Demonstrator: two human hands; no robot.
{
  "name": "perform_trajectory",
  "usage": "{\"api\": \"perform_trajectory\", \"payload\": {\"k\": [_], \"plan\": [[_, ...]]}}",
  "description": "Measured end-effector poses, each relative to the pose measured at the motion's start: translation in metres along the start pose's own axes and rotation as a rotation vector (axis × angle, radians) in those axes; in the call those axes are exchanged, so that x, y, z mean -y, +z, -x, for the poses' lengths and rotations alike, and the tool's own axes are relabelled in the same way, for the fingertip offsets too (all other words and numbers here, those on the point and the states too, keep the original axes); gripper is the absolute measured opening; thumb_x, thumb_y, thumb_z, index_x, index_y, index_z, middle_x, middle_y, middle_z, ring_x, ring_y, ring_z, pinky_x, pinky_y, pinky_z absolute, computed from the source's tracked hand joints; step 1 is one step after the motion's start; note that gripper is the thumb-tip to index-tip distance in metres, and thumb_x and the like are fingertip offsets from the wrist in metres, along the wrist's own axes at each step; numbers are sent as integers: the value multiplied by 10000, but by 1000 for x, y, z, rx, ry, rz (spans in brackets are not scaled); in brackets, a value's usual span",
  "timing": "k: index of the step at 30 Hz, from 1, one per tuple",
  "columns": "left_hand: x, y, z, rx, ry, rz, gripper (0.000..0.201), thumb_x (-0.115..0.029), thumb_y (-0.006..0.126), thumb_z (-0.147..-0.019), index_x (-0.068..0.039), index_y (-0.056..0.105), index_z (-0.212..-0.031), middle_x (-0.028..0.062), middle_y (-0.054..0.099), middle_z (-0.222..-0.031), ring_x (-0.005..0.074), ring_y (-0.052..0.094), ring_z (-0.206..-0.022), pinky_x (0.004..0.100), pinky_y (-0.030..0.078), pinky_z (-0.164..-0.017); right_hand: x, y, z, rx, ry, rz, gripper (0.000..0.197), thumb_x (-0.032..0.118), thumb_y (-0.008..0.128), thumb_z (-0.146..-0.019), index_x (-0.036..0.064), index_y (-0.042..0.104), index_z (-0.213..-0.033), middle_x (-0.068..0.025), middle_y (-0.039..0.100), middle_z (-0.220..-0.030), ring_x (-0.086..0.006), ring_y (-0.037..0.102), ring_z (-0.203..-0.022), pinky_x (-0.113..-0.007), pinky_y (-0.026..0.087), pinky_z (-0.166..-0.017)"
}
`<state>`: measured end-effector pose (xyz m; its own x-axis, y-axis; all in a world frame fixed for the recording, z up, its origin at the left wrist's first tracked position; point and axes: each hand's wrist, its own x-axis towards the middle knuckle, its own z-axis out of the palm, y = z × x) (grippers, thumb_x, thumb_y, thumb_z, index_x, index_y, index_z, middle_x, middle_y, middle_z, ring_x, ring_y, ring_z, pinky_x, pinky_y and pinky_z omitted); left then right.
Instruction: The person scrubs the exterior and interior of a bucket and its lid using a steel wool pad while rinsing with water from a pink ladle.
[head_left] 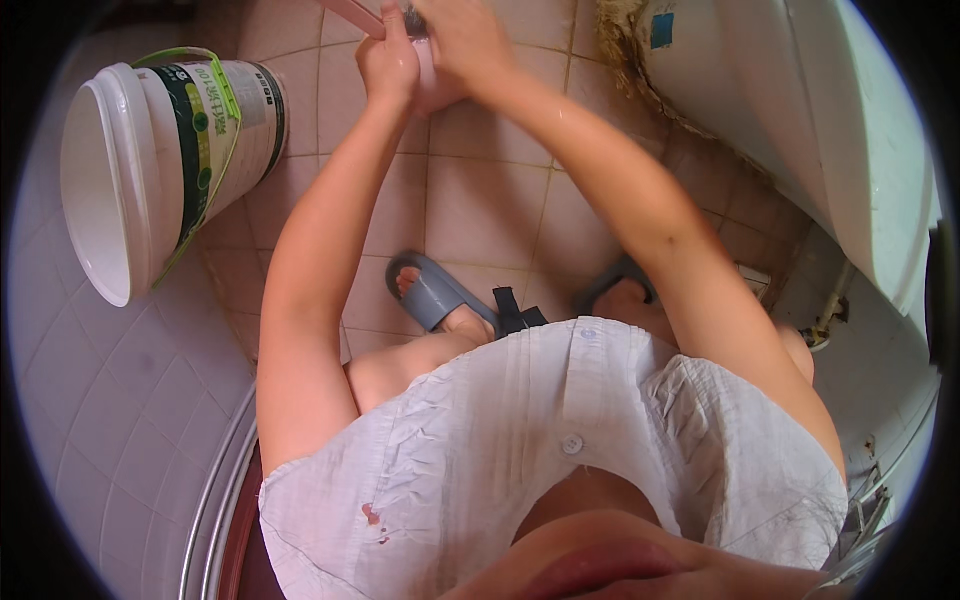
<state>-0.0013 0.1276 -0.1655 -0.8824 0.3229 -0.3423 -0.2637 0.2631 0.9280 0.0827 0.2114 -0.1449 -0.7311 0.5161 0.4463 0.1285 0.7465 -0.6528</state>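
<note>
Both of my hands are close together at the top edge, over the tiled floor (485, 210). My left hand (388, 65) is closed round one end of a flat pinkish bar (352, 14), which runs out of view at the upper left. Close beside it, my right hand (460, 45) has its fingers bent inward, and what they grip is hidden. Between the hands shows a small dark piece (414, 22). A pale pinkish thing (430, 85) hangs below it, its kind unclear.
A white bucket (160, 170) with a green handle lies tipped on its side at the left. At the right stands a large white fixture (800, 110) with a brown, crusty base edge. My feet wear grey slippers (430, 290). A pipe fitting (825, 320) sits at the lower right wall.
</note>
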Motion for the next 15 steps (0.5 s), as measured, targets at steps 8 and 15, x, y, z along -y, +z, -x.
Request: {"api": "perform_trajectory", "payload": {"k": [8, 15], "plan": [[1, 3, -15, -17, -148, 235, 590, -511, 517, -1003, 69, 622, -1034, 141, 634, -1017, 193, 625, -856, 334, 535, -764, -4, -17, 68, 39, -162, 74, 406, 57, 596, -830, 78, 628, -1234, -131, 606, -1316, -328, 552, -1253, -462, 422, -1071], [17, 5, -21, -54, -60, 188, 536, -464, 550, -999, 65, 634, -978, 117, 656, -869, 181, 614, -763, 327, 528, -719, -16, -15, 5, 185, 120, 31, 294, 68, 601, -861, 44, 644, -1151, -168, 620, -1237, -385, 556, -1194, -483, 429, -1031]]}}
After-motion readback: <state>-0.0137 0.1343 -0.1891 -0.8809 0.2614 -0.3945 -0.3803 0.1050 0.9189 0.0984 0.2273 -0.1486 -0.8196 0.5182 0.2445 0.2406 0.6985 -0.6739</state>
